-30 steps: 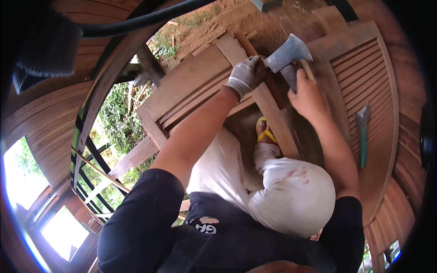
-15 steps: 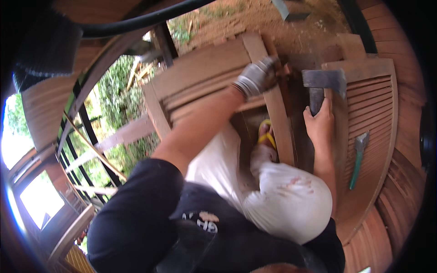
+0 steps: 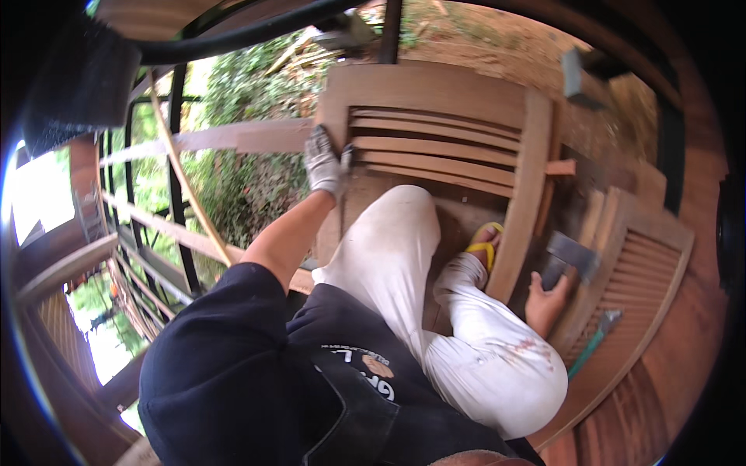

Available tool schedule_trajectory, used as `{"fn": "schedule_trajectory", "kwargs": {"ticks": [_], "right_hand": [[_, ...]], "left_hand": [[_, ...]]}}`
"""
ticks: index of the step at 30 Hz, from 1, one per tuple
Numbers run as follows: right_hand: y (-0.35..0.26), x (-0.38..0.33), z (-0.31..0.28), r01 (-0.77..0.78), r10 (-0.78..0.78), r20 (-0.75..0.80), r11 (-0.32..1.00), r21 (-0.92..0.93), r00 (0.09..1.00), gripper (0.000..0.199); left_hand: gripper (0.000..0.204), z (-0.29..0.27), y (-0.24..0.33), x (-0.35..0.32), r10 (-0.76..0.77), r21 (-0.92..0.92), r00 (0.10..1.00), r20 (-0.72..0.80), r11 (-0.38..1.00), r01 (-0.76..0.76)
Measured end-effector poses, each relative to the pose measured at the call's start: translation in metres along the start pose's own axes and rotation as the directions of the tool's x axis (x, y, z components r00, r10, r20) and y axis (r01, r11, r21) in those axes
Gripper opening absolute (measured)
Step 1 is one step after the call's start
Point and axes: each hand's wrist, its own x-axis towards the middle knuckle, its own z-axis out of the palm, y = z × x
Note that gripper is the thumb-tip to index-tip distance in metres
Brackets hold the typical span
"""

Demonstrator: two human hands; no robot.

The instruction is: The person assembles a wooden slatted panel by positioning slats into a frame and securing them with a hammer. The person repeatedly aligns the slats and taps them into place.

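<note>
Swings the hatchet (image 3: 573,256) down from the upper right of the earlier frames to the right middle now, and tilts the view so that the louvred shutter (image 3: 435,93) stands in the upper centre. Closest, at lower centre: squats or kneels in white trousers (image 3: 388,248), with a yellow sandal (image 3: 483,247) tucked just beside the shutter's right stile. Wraps the bare right hand (image 3: 546,301) round the hatchet's handle at right middle, fingers closed on it. Farther up, clamps the gloved left hand (image 3: 322,163) on the shutter's left stile, upper centre-left.

Looks like a pause between blows, with the frame held steady. Calls next, most likely, for raising the hatchet clear of the knee while keeping the left grip firm and out of the blade's path.

Cannot make out most of the handle under the palm, nor what the blade rests on. Hides the shutter's foot behind the leg. Loses a second slatted panel (image 3: 645,264) and a green-handled tool (image 3: 594,346) partly to the bending at lower right.
</note>
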Motion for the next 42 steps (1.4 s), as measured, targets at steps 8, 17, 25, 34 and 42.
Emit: {"fn": "schedule_trajectory", "kwargs": {"ticks": [8,17,25,34,42], "right_hand": [[-0.04,0.013,0.015,-0.299,0.256,0.242,0.94,0.163,0.936,0.081],[0.003,0.004,0.055,-0.31,0.243,0.208,0.862,0.402,0.947,0.065],[-0.067,0.025,0.015,-0.246,0.231,0.087,0.933,0.262,0.969,0.043],[-0.221,0.113,-0.104,0.379,-0.018,-0.601,0.791,0.48,0.799,0.027],[-0.187,0.132,-0.085,0.026,-0.016,0.09,0.994,-0.108,0.996,0.043]], "left_hand": [[0.087,-0.008,-0.006,-0.002,-0.077,-0.22,0.993,0.086,0.971,0.095],[0.096,0.0,-0.006,0.015,0.085,-0.123,0.996,0.024,0.989,-0.082],[0.095,0.011,-0.015,0.019,0.124,-0.11,0.992,0.009,0.986,-0.122],[0.083,0.024,-0.032,0.025,0.158,-0.105,0.987,-0.023,0.982,-0.159],[0.081,0.024,-0.03,0.023,0.142,-0.097,0.99,-0.012,0.985,-0.143]]}}
